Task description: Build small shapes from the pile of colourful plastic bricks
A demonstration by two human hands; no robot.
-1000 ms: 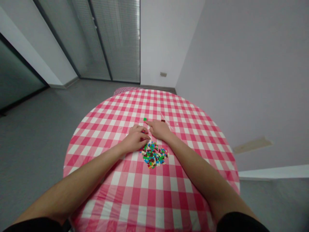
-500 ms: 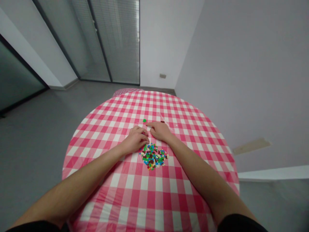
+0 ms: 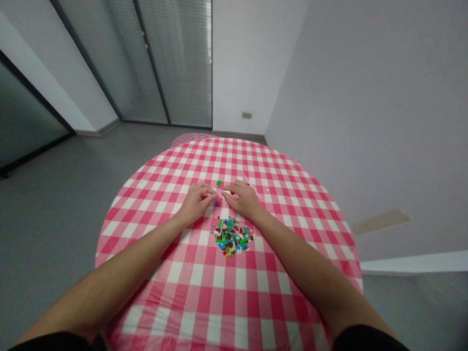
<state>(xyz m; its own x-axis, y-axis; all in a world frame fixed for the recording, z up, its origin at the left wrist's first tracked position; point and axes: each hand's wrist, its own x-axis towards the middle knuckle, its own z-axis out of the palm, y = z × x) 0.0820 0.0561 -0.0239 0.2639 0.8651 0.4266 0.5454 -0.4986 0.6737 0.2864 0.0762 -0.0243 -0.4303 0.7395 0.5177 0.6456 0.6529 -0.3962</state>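
Nr L hand (image 3: 196, 201), multicol. bricks (image 3: 231, 237) too sm. to read.

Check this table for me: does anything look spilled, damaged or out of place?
Nothing plainly looks broken or spilled. One green piece lies beyond the left hand and right hand, apart from the mixed pile, and the tablecloth is creased towards its near edge; neither seems alarming.
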